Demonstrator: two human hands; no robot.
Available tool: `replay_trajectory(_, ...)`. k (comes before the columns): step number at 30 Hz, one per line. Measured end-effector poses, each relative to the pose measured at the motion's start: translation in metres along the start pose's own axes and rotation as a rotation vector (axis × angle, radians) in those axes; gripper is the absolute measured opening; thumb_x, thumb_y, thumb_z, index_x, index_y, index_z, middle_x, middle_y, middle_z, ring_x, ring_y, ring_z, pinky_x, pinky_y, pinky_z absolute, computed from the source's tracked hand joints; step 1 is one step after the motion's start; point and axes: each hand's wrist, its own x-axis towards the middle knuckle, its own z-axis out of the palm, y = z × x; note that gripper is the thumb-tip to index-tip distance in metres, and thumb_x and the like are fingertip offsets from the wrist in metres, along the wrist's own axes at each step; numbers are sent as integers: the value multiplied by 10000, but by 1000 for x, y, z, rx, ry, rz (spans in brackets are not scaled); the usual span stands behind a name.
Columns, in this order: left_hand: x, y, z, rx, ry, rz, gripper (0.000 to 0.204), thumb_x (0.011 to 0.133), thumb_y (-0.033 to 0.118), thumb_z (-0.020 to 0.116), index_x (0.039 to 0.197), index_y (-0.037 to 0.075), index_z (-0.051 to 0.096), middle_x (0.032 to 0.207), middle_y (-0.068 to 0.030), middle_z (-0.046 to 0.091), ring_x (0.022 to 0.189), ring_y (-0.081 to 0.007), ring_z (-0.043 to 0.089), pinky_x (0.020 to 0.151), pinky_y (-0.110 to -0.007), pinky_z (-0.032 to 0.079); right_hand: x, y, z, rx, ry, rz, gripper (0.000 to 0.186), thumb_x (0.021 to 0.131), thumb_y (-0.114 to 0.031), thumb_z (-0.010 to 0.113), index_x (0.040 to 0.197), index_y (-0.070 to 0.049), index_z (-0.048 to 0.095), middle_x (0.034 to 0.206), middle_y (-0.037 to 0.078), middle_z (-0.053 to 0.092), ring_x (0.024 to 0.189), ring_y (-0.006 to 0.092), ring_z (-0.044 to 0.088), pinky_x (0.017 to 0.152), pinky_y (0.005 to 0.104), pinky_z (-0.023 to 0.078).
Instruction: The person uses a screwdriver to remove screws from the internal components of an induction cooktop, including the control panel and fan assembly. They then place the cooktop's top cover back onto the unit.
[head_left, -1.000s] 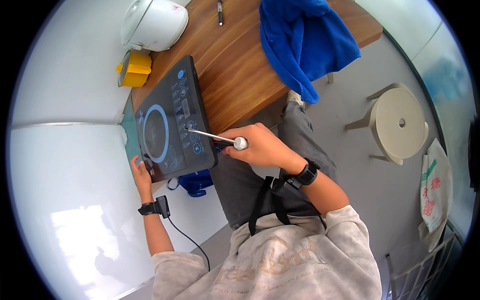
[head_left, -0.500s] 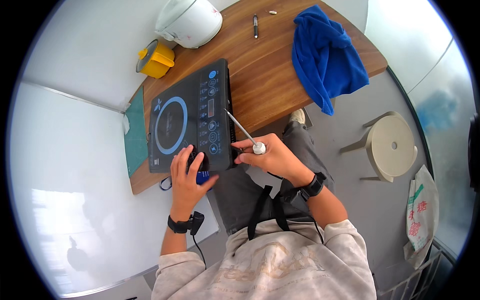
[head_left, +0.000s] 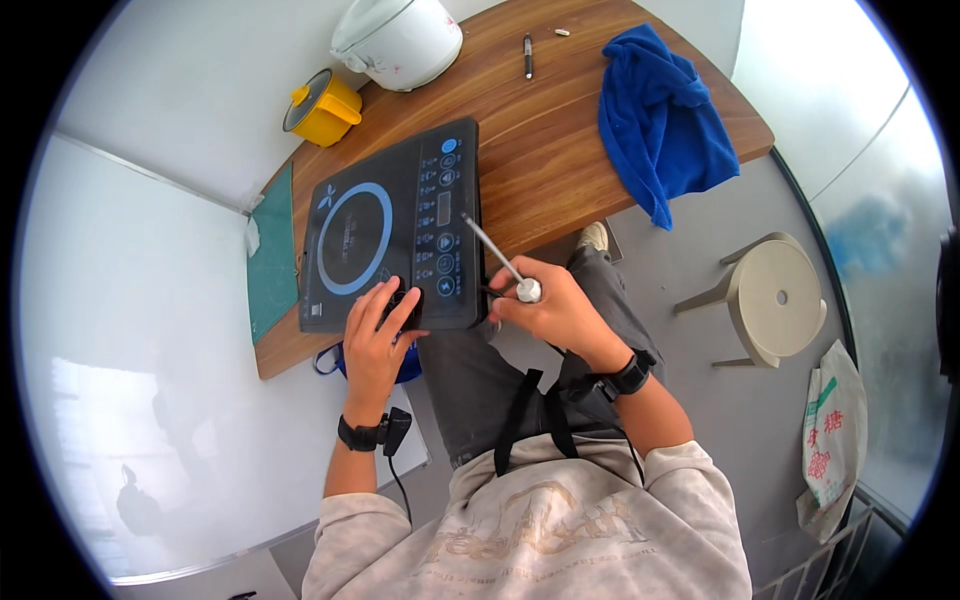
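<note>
A black induction cooker (head_left: pixel 400 270) with a blue ring and a row of touch symbols lies on the wooden table, its near end jutting past the edge. My left hand (head_left: pixel 375 340) has its fingers on top of the cooker's near end, the thumb at the edge. My right hand (head_left: pixel 555 315) is closed round what looks like a screwdriver (head_left: pixel 495 246), a thin metal shaft with a white faceted end; the shaft slants across the cooker's right edge. A black cord shows by my right fingers. What lies under the cooker is hidden.
On the wooden table (head_left: pixel 540 150) are a yellow pot (head_left: pixel 330 115), a white rice cooker (head_left: pixel 415 45), a pen (head_left: pixel 528 57), a blue cloth (head_left: pixel 665 120) and a green mat (head_left: pixel 272 255). A beige stool (head_left: pixel 782 300) and a white bag (head_left: pixel 835 430) are at right.
The cooker and table sit slightly further right in view. My left thumb has come in against the cooker's near edge. My right hand keeps its hold on the screwdriver.
</note>
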Motion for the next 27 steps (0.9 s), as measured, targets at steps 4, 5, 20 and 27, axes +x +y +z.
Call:
replay_trajectory(4, 3, -1, 1, -10, -20, 25, 625, 658, 40, 819, 1260, 115, 668, 1352, -92, 595, 1222, -325, 554, 986, -427, 493, 7, 12, -7, -109, 82, -109, 164, 842, -76, 722, 965, 4, 649, 819, 85, 718, 776, 153, 697, 712, 285, 519)
replay_trajectory(5, 2, -1, 1, 1, -25, 26, 621, 663, 38, 817, 1261, 113, 667, 1355, -94, 594, 1224, -328, 554, 992, -433, 489, 8, 11, -8, -151, 95, -118, 168, 840, -80, 728, 962, 3, 648, 815, 89, 715, 761, 156, 689, 709, 287, 517)
replay_trajectory(20, -3, -4, -2, 55, 10, 46, 595, 704, -5, 771, 1278, 96, 650, 1373, -103, 594, 1271, -325, 543, 1076, -486, 431, 5, 24, -8, -324, 139, -139, 180, 872, -133, 725, 962, -17, 622, 746, 77, 614, 695, 160, 569, 665, 301, 478)
replay_trajectory(27, 23, -10, -33, 115, 144, 101, 529, 736, -98, 671, 1236, 70, 638, 1298, -108, 641, 1198, -316, 601, 1043, -463, 455, 4, 25, -9, -325, 129, -109, 171, 876, -136, 711, 962, -13, 628, 761, 121, 670, 714, 205, 659, 692, 328, 513)
